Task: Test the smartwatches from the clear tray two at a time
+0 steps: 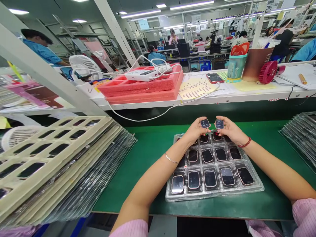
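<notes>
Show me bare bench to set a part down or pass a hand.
Green bench shows bare between left tray stack and left forearm, and between right forearm and right tray stack. Crowded: the clear tray of watch faces, and the shelf, with red foam, phone and magenta fan.

Forearms (158, 172) angled inward, left hand (196, 130) and right hand (231, 129) near each other, each in a pinch.

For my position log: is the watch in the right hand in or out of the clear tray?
Out: the right hand holds the watch up near the far edge of the clear tray, outside its compartments.
</notes>
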{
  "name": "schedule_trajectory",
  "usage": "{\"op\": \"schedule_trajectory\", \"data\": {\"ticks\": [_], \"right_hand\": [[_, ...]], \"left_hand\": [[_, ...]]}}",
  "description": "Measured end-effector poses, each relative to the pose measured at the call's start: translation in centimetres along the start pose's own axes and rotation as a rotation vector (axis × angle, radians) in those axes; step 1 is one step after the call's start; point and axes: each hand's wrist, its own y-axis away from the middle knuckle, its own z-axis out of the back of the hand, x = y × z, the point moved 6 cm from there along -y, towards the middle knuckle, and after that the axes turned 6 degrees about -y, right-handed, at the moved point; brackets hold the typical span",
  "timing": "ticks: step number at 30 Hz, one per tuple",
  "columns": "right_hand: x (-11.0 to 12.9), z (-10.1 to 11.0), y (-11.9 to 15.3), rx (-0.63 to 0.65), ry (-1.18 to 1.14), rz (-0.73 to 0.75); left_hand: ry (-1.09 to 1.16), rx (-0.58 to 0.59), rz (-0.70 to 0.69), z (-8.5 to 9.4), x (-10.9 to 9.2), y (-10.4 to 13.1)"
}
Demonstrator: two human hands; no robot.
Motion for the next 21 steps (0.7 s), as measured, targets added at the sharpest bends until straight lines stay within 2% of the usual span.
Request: {"op": "schedule_trajectory", "data": {"ticks": [3,7,10,14,19,21], "right_hand": [[-0.3,0.5,-0.2,-0.041,-0.165,-0.12],[-0.2,0.5,-0.2,0.002,-0.359,-0.257],[-0.3,0.8,-0.2,0.001,-0.487,-0.342],[-0.2,0.8,-0.1,-0.012,-0.47,-0.325],[0.3,-0.2,0.2,-0.01,-0.185,-0.132],[0.4,-0.7,0.3,-0.007,-0.07,-0.081]], "left_hand": [[0.214,0.047,0.128,-0.1,0.0,0.1],[0.418,0.092,0.281,-0.1,-0.1,0.1],[0.489,0.11,0.325,-0.1,-0.2,0.1],[0.397,0.096,0.249,0.0,-0.1,0.0],[-0.033,-0.004,0.019,0.0,0.4,-0.2],[-0.133,0.006,-0.049,-0.3,0.4,-0.2]]}}
